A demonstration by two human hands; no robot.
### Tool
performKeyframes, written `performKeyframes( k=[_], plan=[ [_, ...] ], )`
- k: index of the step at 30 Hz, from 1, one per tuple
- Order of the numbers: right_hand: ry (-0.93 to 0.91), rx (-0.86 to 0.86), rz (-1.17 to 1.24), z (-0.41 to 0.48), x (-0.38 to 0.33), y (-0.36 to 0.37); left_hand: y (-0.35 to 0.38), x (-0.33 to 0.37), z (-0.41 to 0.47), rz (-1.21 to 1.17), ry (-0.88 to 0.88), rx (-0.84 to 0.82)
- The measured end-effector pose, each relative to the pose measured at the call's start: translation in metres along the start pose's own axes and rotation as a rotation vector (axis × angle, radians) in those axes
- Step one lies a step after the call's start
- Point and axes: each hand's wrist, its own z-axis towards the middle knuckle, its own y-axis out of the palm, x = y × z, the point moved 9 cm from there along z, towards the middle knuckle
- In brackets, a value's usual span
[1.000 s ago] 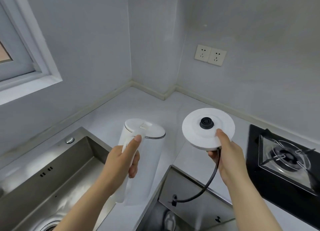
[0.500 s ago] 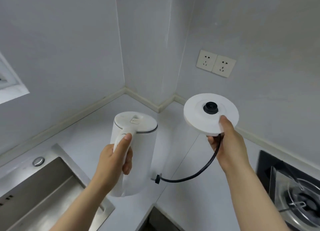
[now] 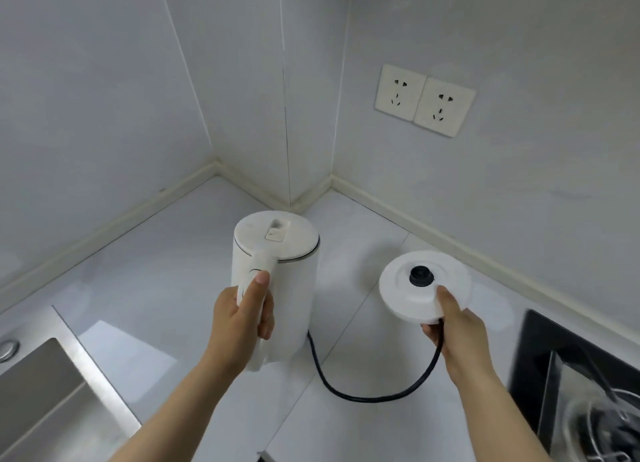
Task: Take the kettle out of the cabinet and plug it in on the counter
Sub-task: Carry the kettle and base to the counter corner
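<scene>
- Gripping the handle of the white electric kettle [image 3: 277,288], the left hand [image 3: 242,319] is wrapped shut around it, thumb laid along the top of the handle.
- The kettle is held upright, lid closed, over the white desk [image 3: 156,288] near the corner of the walls; whether its bottom touches the desk cannot be told.
- The round white kettle base [image 3: 424,285] is pinched at its near edge by the right hand [image 3: 457,330], to the right of the kettle and apart from it.
- A black cord [image 3: 363,395] is seen looping from the base across the desk and behind the kettle.
- Two wall sockets [image 3: 425,99] are mounted above, on the right wall.
- A steel sink [image 3: 45,392] is seen at lower left, a gas hob [image 3: 571,375] at lower right.
</scene>
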Motion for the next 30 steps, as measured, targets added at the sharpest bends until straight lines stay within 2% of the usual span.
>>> performKeyframes(
  k=[5,11,19,24,30],
  plan=[
    [0.052,0.011,-0.143,0.019,0.031,-0.008,0.014,-0.010,0.029,-0.031,0.001,-0.034],
    [0.067,-0.054,-0.390,0.042,0.057,-0.001,0.037,-0.014,0.070,-0.033,0.018,-0.103],
    [0.108,-0.100,-0.430,0.072,0.073,0.019,0.068,-0.026,0.100,-0.135,-0.006,-0.137],
    [0.142,-0.067,-0.406,0.086,0.086,0.013,0.075,-0.036,0.113,-0.171,0.014,-0.090],
    [0.174,-0.099,-0.429,0.085,0.099,0.008,0.082,-0.058,0.115,-0.105,0.014,-0.117]
  ],
)
